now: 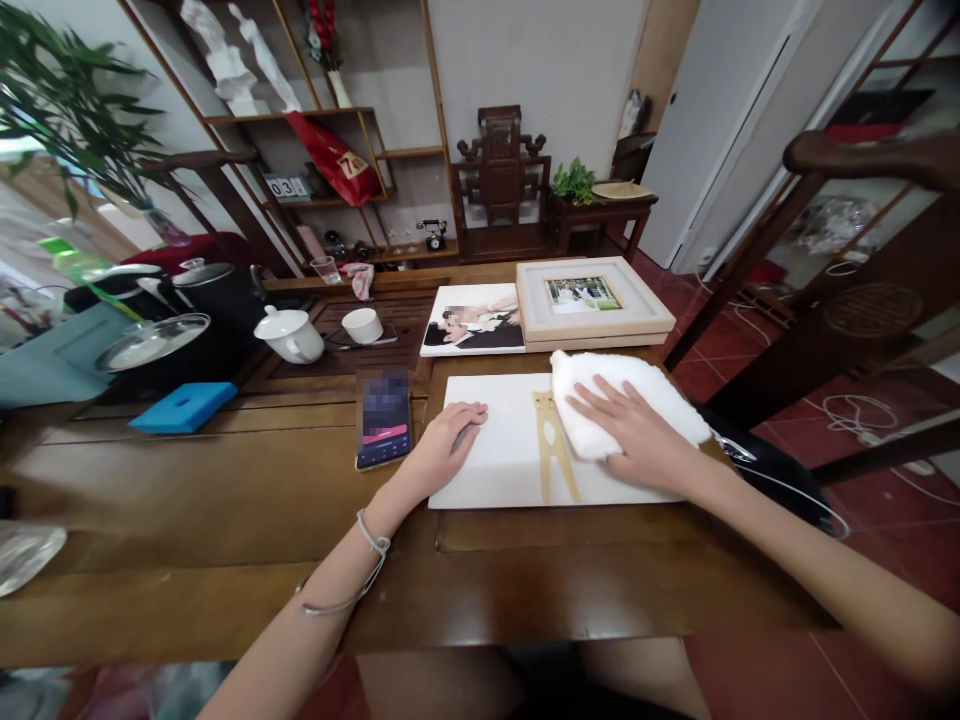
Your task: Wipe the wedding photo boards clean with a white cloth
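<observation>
A flat white board (502,455) lies on the wooden table in front of me. My left hand (448,440) rests on its left edge, fingers lying together and slightly bent, with nothing visible in them. With fingers spread flat, my right hand (637,430) presses down on a folded white towel (581,375), which covers the board's right part. Between the hands, a tan cutout figure with two long legs (551,450) shows on the board. Its upper right edge is close to the towel.
Behind the board lie a photo panel (480,335) and a framed photo in a pale wooden frame (536,318). A phone (384,420) is to the left, and beyond it are a white lidded cup (289,335), a small bowl (362,325) and a blue block (184,407). A chair (795,330) stands at right.
</observation>
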`<state>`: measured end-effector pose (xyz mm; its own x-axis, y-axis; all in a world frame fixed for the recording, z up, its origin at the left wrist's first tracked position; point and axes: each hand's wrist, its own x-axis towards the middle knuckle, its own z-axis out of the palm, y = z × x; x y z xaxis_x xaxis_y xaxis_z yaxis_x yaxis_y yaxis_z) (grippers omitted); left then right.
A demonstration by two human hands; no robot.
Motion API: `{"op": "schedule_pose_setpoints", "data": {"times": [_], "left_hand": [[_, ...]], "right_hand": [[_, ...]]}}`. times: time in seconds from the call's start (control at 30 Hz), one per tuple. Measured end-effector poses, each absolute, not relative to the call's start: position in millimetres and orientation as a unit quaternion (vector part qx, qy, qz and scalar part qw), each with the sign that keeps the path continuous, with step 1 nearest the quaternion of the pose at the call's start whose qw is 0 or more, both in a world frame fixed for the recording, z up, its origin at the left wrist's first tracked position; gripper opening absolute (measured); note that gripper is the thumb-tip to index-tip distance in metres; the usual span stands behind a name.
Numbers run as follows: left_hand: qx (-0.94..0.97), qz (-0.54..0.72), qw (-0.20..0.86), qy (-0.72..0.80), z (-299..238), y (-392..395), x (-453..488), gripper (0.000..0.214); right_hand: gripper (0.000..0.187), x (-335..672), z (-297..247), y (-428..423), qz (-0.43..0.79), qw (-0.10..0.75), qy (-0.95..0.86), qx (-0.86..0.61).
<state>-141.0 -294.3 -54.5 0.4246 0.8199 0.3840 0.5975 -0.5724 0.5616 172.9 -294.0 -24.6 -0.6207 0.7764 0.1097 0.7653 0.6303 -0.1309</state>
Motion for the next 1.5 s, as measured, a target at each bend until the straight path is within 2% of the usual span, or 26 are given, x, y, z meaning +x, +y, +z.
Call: {"op": "schedule_pose_setpoints", "data": {"times": [0.17, 0.27, 0.43, 0.6, 0.73, 0.87, 1.03, 1.13, 1.3, 1.5], "left_hand": [[0.826, 0.315, 0.170, 0.435, -55.9, -293.8, -140.6, 0.020], [0.827, 0.318, 0.166, 0.434, -56.9, -293.3, -140.9, 0.020], [0.829, 0.319, 0.162, 0.429, -56.8, -292.8, -141.3, 0.020], [0.830, 0.318, 0.164, 0.428, -55.3, -294.2, -140.8, 0.020], [0.829, 0.317, 0.167, 0.429, -54.7, -295.0, -140.4, 0.020], [0.828, 0.318, 0.167, 0.430, -54.9, -294.7, -140.0, 0.020], [0.827, 0.321, 0.164, 0.430, -56.3, -294.0, -139.8, 0.019], [0.829, 0.320, 0.162, 0.428, -57.8, -293.5, -140.4, 0.019], [0.828, 0.318, 0.167, 0.430, -57.4, -293.7, -140.9, 0.019], [0.826, 0.318, 0.172, 0.432, -54.8, -294.8, -139.8, 0.019]], "right_hand": [[0.107, 180.4, -9.2, -380.9, 0.068, 0.047, -0.924, -0.374], [0.110, 191.8, 1.9, -403.8, 0.097, 0.047, -0.930, -0.352], [0.103, 197.5, -2.6, -352.8, 0.132, 0.040, -0.923, -0.359], [0.090, 179.9, -20.3, -272.0, 0.067, 0.063, -0.910, -0.404], [0.085, 166.3, -21.3, -254.9, 0.026, 0.066, -0.896, -0.438], [0.086, 167.0, -15.9, -297.9, 0.027, 0.051, -0.900, -0.432], [0.107, 179.6, -6.7, -388.3, 0.041, 0.027, -0.926, -0.374], [0.111, 182.8, -3.3, -408.4, 0.040, 0.016, -0.931, -0.362], [0.098, 172.9, -7.4, -348.9, 0.051, -0.006, -0.920, -0.388], [0.083, 153.1, -13.7, -259.5, 0.022, 0.007, -0.889, -0.458]]}}
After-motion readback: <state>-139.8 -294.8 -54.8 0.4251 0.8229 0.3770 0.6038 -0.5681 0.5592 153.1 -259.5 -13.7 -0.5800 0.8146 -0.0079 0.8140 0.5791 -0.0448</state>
